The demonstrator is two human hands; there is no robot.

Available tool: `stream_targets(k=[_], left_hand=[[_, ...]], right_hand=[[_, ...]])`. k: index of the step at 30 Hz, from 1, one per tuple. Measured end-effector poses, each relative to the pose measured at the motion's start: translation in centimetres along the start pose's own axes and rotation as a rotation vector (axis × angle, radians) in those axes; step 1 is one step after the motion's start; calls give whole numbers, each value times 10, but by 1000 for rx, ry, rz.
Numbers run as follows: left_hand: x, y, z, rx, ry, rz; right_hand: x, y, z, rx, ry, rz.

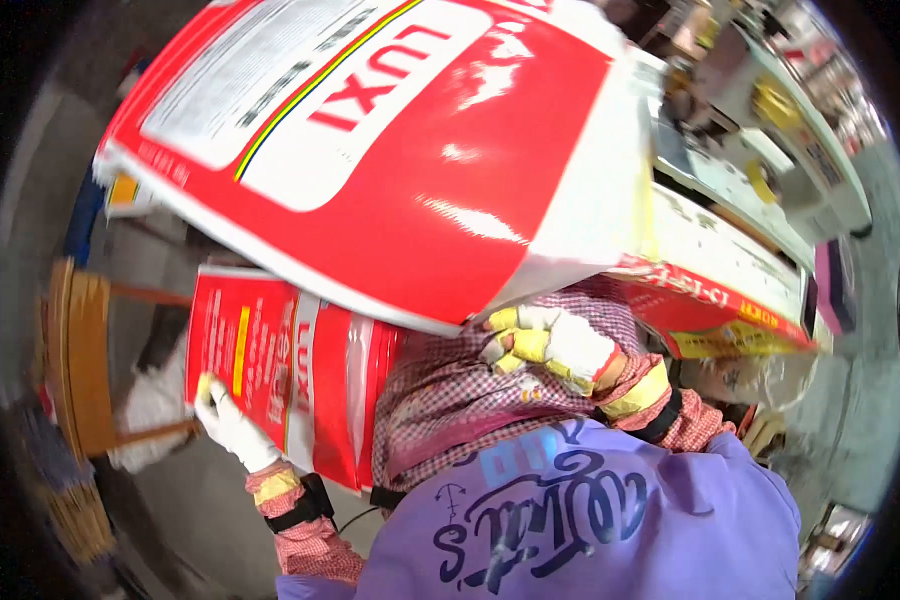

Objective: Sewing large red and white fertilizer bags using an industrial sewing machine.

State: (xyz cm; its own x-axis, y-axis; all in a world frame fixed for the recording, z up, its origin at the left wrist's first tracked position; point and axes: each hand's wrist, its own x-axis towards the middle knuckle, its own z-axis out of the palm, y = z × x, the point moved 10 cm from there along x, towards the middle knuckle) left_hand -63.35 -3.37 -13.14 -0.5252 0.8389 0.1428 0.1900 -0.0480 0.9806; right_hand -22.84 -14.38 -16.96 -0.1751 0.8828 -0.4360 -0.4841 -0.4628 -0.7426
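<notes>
while the left hand (pixel 236 428) grips the left edge of the bag (pixel 332 390), its fingertip lying on the red face and the other fingers mostly hidden, the right hand (pixel 560 350) sits further right, just beside the near corner of the sack (pixel 440 200). the right hand is narrow, its fingers half curled; i cannot tell whether they pinch that corner. both hands wear white gloves with yellow fingertips.

the sack, red and white and much the larger of the two, spreads across the far side of the scene, tilted, with its near edge overlapping the far part of the bag. the bag stands to the left, red with a pale stripe, next to the checked apron (pixel 470 395). the apron lies between the two hands, on the near side of the sack.

nearest of all is the purple top (pixel 590 510); checked sleeves (pixel 310 550) run to the wrists, each with a dark band (pixel 303 503). to the right of the sack lies a red, white and yellow pack (pixel 720 300), with a pale machine (pixel 795 150) beyond it on the far right. on the left, well apart from the sack, is a wooden stool (pixel 83 360) on the grey floor (pixel 215 530).
</notes>
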Motion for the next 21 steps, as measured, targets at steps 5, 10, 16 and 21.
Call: stream_targets(k=[5,10,16,21], left_hand=[[-101,160,211,-1,-665,634],[-154,196,258,-56,-857,805],[-167,169,264,1,-998,589],[-196,165,274,174,-1224,512]], right_hand=[[-16,9,-84,-126,306,-86],[-34,-18,-85,-149,513,-332],[-19,-36,-70,-190,462,-467],[5,-41,-65,-188,412,-338]])
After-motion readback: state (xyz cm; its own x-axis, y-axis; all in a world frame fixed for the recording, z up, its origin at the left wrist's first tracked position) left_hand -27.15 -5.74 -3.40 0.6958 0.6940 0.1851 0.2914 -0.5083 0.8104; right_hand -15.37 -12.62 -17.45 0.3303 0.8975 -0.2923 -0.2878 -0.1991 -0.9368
